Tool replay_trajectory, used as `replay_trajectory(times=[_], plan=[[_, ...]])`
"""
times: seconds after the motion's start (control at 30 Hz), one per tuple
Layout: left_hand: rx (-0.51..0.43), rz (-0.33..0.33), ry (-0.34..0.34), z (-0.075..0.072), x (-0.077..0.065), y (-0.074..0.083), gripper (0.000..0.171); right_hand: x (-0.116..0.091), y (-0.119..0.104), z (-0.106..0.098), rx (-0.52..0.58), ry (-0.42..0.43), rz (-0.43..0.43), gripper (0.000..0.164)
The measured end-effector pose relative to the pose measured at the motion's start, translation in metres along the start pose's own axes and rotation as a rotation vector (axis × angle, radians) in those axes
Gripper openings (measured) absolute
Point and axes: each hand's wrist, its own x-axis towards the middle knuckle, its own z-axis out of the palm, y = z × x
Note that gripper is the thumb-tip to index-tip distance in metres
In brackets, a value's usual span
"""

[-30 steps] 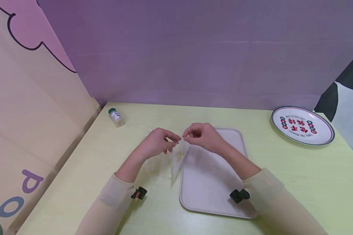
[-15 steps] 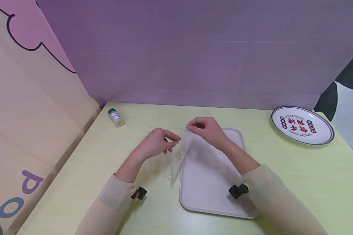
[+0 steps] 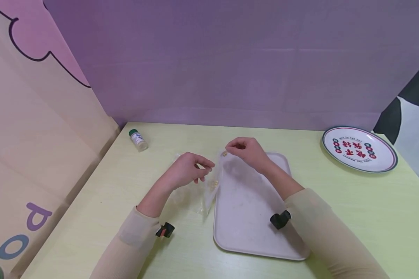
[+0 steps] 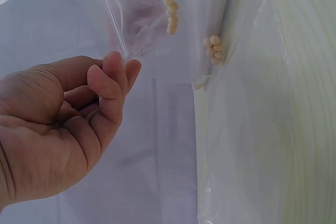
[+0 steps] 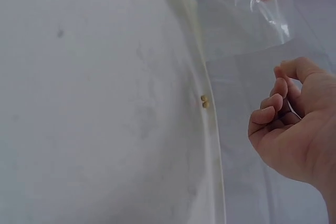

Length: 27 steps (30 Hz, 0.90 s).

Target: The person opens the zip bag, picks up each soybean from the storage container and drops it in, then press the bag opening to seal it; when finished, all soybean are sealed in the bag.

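A clear plastic zip bag point(image 4: 247, 108) with several pale yellow round beans point(image 4: 214, 50) inside hangs at the tray's left edge. In the left wrist view my left hand point(image 4: 63, 124) pinches its zip strip between thumb and fingertips. My right hand point(image 3: 248, 150) is up and to the right, thumb and index finger pinched together at the bag's far upper edge. The film between those fingertips is hard to see. A few more beans point(image 3: 225, 153) show just below them, over the tray's far left corner. Whether these are inside the bag is unclear.
A pale rectangular tray point(image 3: 255, 224) lies under the right forearm. A green-capped bottle point(image 3: 138, 140) lies at the table's back left. An oval plate point(image 3: 359, 150) with red lettering stands at the back right. A purple backdrop point(image 3: 244, 77) rises behind the table.
My right hand has moved away from the left, up and to the right, with its fingers still pinched. Beans now show below its fingertips. The left hand has stayed in place.
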Motion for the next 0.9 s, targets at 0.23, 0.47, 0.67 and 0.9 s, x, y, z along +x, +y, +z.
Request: replay_trajectory(times=[0.23, 0.47, 0.67, 0.9], plan=[[0.0, 0.009, -0.003, 0.001, 0.0, 0.0, 0.025, 0.01, 0.016, 0.003, -0.075, -0.001, 0.03, 0.026], [-0.006, 0.014, -0.008, 0.002, 0.002, -0.001, 0.025, 0.015, 0.027, 0.006, -0.166, 0.013, 0.06, 0.019], [-0.006, 0.011, -0.003, 0.002, 0.001, -0.002, 0.024, 0.02, 0.034, 0.01, -0.196, 0.018, 0.048, 0.016], [-0.008, 0.007, -0.004, 0.001, 0.001, 0.0, 0.024, 0.024, 0.038, 0.011, -0.21, 0.017, 0.078, 0.016]])
